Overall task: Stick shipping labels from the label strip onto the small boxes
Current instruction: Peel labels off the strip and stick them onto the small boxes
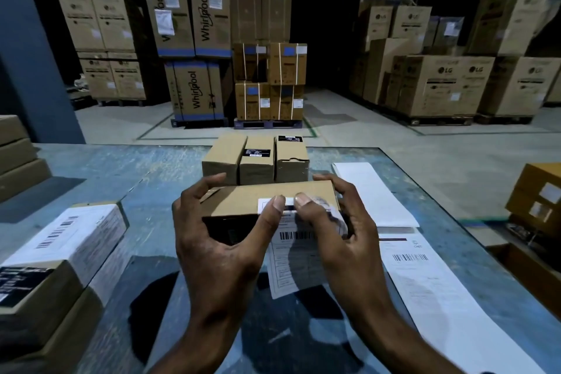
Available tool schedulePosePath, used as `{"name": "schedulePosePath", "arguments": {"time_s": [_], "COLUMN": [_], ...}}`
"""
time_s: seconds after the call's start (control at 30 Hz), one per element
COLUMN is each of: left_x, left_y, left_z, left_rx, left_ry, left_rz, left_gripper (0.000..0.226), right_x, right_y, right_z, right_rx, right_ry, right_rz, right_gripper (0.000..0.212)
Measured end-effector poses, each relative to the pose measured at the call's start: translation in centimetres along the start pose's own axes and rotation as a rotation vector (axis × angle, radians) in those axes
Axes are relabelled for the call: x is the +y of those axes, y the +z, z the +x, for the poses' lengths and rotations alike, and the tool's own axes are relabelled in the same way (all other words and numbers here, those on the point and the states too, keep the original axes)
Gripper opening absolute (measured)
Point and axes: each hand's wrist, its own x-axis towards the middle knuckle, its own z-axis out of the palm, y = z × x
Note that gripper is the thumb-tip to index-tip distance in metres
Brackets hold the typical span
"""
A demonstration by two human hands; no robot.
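I hold a small brown box above the blue table, its long side across my view. My left hand grips its left end, thumb on the top face. My right hand grips its right end. Both thumbs press the top edge of a white shipping label onto the box top, and the rest of the label hangs down over the near side. The label strip lies on the table to the right, one printed label showing on it.
Three small boxes stand in a row just behind the held one. A labelled box lies on stacked boxes at the left. More boxes stand at the right edge. Pallets of large cartons fill the floor beyond.
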Motion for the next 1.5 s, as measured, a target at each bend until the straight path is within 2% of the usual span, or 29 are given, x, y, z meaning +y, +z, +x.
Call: {"name": "schedulePosePath", "arguments": {"time_s": [0.07,0.2,0.37,0.5,0.63,0.77,0.93,1.2,1.3,1.5], "left_x": [0.3,0.3,0.5,0.8,0.3,-0.2,0.0,0.2,-0.2,-0.3], "left_y": [0.2,0.3,0.2,0.3,-0.1,-0.2,-0.2,0.0,-0.1,0.1], "left_z": [-0.3,-0.4,-0.2,-0.3,0.0,0.4,0.6,-0.2,0.0,-0.1], "left_rx": [0.022,0.028,0.039,0.037,0.023,0.032,0.036,0.071,0.072,0.078], "left_ry": [0.018,-0.031,-0.008,-0.002,-0.061,-0.082,-0.069,0.030,0.017,-0.009], "left_rz": [0.041,0.014,0.009,0.003,-0.059,-0.070,-0.058,0.043,0.042,0.017], "left_gripper": [0.074,0.071,0.072,0.071,0.067,0.066,0.064,0.062,0.063,0.050], "right_x": [0.3,0.3,0.0,0.4,0.9,0.5,0.3,-0.1,-0.1,0.4], "right_y": [0.2,0.3,0.4,0.6,0.3,-0.2,-0.2,0.2,-0.1,-0.1], "right_z": [-0.1,0.0,-0.4,-0.6,-0.2,0.2,0.1,-0.4,0.0,0.2], "right_rx": [0.024,0.023,0.013,0.075,0.132,0.075,0.045,0.012,0.016,-0.018], "right_ry": [0.018,0.031,0.016,-0.009,0.002,0.036,-0.030,-0.021,0.016,0.033], "right_rz": [-0.015,-0.035,-0.066,-0.090,-0.029,-0.004,-0.022,-0.010,0.024,-0.020], "right_gripper": [0.053,0.046,0.055,0.058,0.040,0.048,0.065,0.050,0.032,0.066]}}
